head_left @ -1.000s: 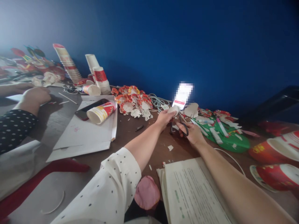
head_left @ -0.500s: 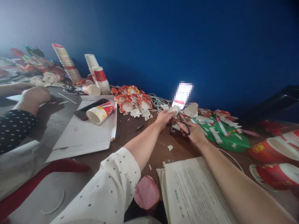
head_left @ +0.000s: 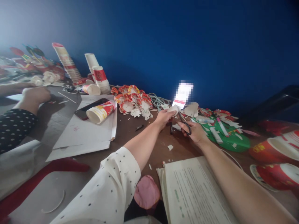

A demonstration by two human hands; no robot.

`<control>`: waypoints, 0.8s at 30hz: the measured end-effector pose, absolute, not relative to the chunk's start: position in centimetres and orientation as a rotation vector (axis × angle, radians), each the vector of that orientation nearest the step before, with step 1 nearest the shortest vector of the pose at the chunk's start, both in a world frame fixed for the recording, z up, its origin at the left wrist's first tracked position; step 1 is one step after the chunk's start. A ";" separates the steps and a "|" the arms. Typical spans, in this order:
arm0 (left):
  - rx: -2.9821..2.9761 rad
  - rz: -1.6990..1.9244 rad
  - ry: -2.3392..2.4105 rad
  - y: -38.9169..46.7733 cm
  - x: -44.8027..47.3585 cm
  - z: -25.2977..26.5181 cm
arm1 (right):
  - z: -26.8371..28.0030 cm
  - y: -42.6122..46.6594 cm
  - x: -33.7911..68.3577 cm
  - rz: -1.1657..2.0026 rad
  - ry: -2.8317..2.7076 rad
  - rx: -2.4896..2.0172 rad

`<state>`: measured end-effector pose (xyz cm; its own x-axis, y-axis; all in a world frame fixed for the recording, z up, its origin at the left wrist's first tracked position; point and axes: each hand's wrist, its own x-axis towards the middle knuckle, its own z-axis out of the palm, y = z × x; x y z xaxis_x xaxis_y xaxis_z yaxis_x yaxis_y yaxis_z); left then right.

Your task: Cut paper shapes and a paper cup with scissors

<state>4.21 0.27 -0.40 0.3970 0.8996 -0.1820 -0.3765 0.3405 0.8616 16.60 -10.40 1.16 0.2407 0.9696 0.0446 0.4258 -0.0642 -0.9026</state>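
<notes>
Right hand (head_left: pixel 195 132) slightly farther right than a second ago, grasping black-handled scissors (head_left: pixel 185 123); handle loops look a little wider apart. Left hand (head_left: pixel 164 118), little changed, pinches a small white paper piece (head_left: pixel 172 109) over the table's (head_left: pixel 126 133) far side. To its left, heaped paper cutouts (head_left: pixel 134 101), frilled, red-and-white. To the right, smooth green sheet (head_left: pixel 240 144), rounded edge, strewn with angular white scraps (head_left: pixel 238 136).

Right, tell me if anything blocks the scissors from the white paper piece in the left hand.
Nothing visible does: the right hand holds the scissors right beside the white paper piece in the left hand. Whether the blades touch it is too small to tell.
</notes>
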 end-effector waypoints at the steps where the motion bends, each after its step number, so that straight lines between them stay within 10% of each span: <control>1: 0.835 0.939 0.752 0.3 4.2 -0.4 | 1.1 -10.4 16.7 0.786 -1.317 -1.642; 24: 0.856 0.961 0.762 0.5 4.4 -0.8 | 1.2 -10.3 16.1 0.824 -1.284 -1.668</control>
